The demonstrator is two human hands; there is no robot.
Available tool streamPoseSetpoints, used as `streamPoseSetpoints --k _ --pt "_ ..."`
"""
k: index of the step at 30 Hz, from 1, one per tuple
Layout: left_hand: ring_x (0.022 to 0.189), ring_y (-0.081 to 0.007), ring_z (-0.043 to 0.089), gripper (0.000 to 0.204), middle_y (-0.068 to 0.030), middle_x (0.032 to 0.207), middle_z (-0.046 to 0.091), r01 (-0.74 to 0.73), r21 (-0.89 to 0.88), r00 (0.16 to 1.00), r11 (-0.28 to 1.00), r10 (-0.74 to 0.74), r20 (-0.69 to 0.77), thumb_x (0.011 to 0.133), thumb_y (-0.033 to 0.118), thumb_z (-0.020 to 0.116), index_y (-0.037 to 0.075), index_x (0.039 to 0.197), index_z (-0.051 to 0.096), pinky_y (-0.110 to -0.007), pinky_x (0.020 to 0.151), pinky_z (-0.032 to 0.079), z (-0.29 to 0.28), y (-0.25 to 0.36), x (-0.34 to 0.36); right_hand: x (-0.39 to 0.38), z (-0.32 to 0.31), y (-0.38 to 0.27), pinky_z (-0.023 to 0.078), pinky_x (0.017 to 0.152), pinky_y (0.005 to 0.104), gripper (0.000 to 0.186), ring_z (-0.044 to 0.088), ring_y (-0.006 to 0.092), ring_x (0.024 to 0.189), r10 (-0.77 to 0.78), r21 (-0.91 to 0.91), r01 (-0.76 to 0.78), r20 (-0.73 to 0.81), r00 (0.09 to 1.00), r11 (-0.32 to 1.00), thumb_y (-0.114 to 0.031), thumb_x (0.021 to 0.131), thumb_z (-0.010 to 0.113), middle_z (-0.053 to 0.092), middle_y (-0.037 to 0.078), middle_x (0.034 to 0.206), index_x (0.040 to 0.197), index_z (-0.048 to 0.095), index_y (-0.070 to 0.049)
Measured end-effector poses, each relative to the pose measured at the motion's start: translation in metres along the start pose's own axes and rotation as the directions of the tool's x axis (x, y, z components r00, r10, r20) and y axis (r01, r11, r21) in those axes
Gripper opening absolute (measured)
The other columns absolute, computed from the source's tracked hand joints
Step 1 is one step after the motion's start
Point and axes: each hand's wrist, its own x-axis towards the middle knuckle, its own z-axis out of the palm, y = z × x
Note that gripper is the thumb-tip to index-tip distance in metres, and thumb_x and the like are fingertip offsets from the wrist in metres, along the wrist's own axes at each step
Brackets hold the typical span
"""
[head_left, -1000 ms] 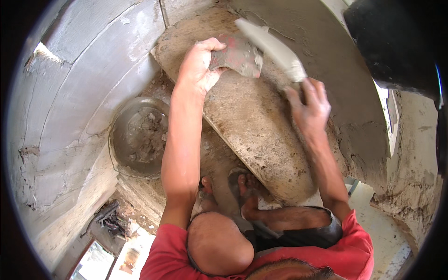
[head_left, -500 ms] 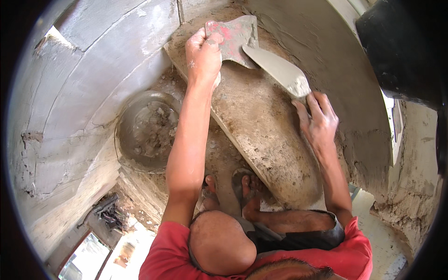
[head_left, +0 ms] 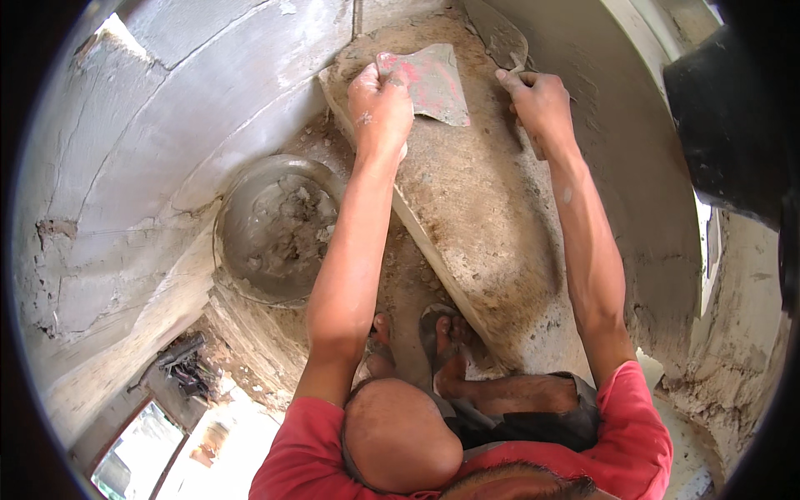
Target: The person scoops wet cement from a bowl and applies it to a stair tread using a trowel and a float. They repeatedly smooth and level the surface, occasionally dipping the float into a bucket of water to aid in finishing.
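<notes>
My left hand [head_left: 379, 112] grips a flat, mortar-smeared plate [head_left: 437, 87] with red patches, held over the upper part of a long, dirty board [head_left: 467, 233]. My right hand [head_left: 537, 108] is closed on the handle of a trowel [head_left: 497, 35], whose mortar-coated blade lies against the plastered wall at the top, right of the plate. Below and left of the plate a round pan [head_left: 242, 254] holds lumpy wet mortar [head_left: 296, 221].
A curved grey wall with cracks [head_left: 142, 117] rises on the left, a plastered wall [head_left: 633, 183] on the right. A black cylindrical object [head_left: 712, 125] juts in at upper right. My feet [head_left: 446, 333] are beside the board. Dark clutter [head_left: 192, 371] lies lower left.
My right hand has moved upward, carrying the trowel from across the plate to the wall at the top right. The plate in my left hand has shifted slightly and sits flatter.
</notes>
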Motion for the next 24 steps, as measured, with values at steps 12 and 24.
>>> streamPoseSetpoints --k 12,24 --pt "0.085 -0.0149 0.064 0.016 -0.0074 0.094 0.072 -0.016 0.091 0.997 0.996 0.023 -0.07 0.099 0.007 0.063 -0.003 0.108 0.071 -0.035 0.079 0.051 -0.003 -0.007 0.012 -0.018 -0.01 -0.035 0.055 0.089 0.0525 0.047 0.073 0.0489 0.098 -0.094 -0.23 0.07 -0.094 0.991 0.971 -0.039 0.103 0.066 0.075 0.031 0.1 0.102 0.077 0.006" --pt "0.113 -0.0351 0.073 0.025 -0.0217 0.123 0.075 -0.369 0.375 0.907 0.851 0.417 -0.053 0.096 0.002 0.068 -0.003 0.12 0.066 -0.047 0.1 0.054 0.078 0.003 0.042 -0.136 -0.092 0.018 0.046 0.057 0.0264 0.045 0.058 0.0069 0.064 0.096 0.122 -0.053 -0.383 0.919 0.991 -0.037 0.106 0.069 0.066 0.003 0.072 0.122 0.075 0.005"
